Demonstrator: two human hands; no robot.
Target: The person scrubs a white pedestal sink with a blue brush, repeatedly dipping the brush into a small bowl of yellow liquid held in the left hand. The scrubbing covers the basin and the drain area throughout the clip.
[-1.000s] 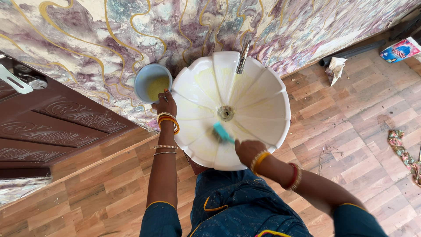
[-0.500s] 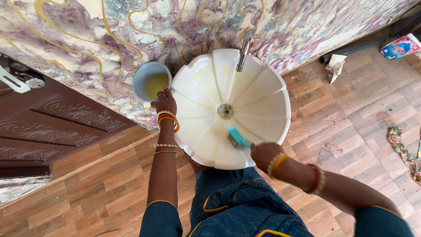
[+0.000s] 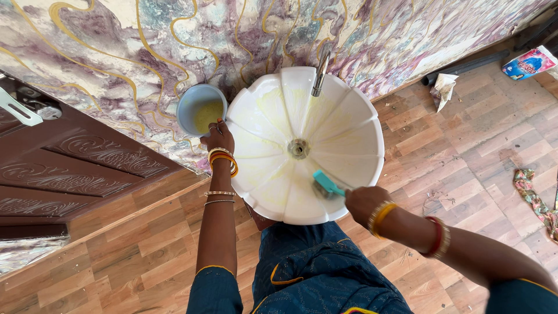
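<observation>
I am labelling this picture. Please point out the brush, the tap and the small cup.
brush point(image 3: 325, 183), head view, on its teal back near the head.
tap point(image 3: 320, 72), head view, on the metal spout.
small cup point(image 3: 189, 104), head view, on its pale blue rim.

The right hand covers the handle of the teal brush; only the head shows, and the bristles face down against the basin, out of sight. The left hand hides the near wall of the blue cup. The bottom edge cuts both arms. The top-right corner cuts the detergent packet.
</observation>
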